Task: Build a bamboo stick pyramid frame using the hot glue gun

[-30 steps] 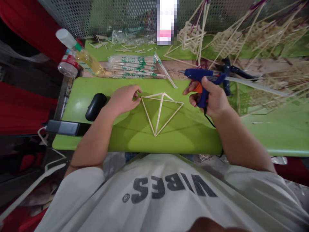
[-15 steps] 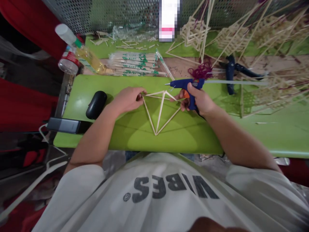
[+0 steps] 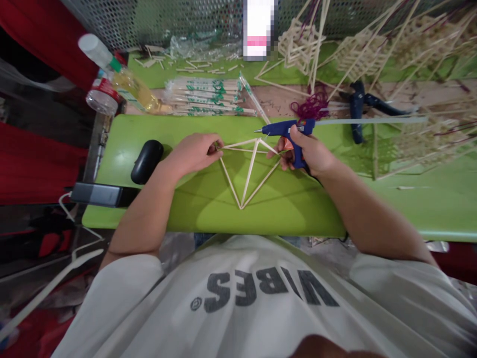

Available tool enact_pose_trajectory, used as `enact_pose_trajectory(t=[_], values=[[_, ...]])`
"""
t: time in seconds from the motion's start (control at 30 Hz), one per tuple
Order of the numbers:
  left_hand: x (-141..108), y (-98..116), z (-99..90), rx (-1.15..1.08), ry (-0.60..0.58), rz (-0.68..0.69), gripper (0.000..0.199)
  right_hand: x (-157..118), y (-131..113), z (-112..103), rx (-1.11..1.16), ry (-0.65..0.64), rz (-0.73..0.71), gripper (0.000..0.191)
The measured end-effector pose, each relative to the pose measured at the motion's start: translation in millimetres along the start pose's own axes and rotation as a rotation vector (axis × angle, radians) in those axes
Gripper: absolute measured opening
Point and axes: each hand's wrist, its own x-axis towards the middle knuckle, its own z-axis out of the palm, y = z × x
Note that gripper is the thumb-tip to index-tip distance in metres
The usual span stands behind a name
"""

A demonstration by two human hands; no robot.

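- Sitting on the desk [image 3: 290, 209]: stick frame [image 3: 249, 174], between both hands.
- Left hand [image 3: 197, 151] pinching its left corner, likely steadying it.
- Right hand [image 3: 312, 150] gripping glue gun [image 3: 281, 128], fingers also at right corner, probably bracing; nozzle [image 3: 258, 131] near peak.

Surface [image 3: 208, 214] = glossy green, runs full width at mid-frame, w/ bare brownish strip [image 3: 281, 100] behind it & 2nd green strip [image 3: 143, 78] at top. Ctr: stick frame [image 3: 250, 174], near corner pointing to bottom edge; can't tell if all corners touch. L side: blk oval case [image 3: 147, 161]; below it dk power bank [image 3: 97, 194], sticking out past surface's L edge. Brownish strip, upper L to ctr: bottle w/ yellow liquid [image 3: 136, 89], paper-wrapped sticks [image 3: 208, 94] in a row, 1 loose wrapped pkt [image 3: 254, 98] angled beside, then purple thread [image 3: 311, 104]. Upper R: dk-handled tool [image 3: 357, 112], stick lattices [image 3: 361, 54] nearby. Top strip, upper L: short offcuts [image 3: 201, 66], crumpled clear plastic [image 3: 204, 44]. Far R: thin sliver [image 3: 412, 188].
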Motion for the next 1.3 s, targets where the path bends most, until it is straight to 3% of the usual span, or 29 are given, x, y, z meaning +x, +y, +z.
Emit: enact_pose_trajectory(t=[0.37,0.8,1.07,1.3], values=[[-2.1,-14.0,4.0,-0.013,0.035,0.042,0.03,2.5,2.8,-9.2,-0.032,0.045,0.013,0.08],[-4.1,-15.3,2.9,-0.03,0.078,0.048,0.025,-1.9,-5.4,-14.1,-0.055,0.118,0.005,0.073],[-4.2,-10.0,-0.1,-0.047,0.089,-0.002,0.031,-7.5,-13.2,-12.0,-0.052,0.234,-0.066,0.042],[-0.1,-15.1,4.2,-0.049,0.087,0.012,0.03,-3.5,-10.4,-4.8,-0.049,0.348,-0.125,0.042]])
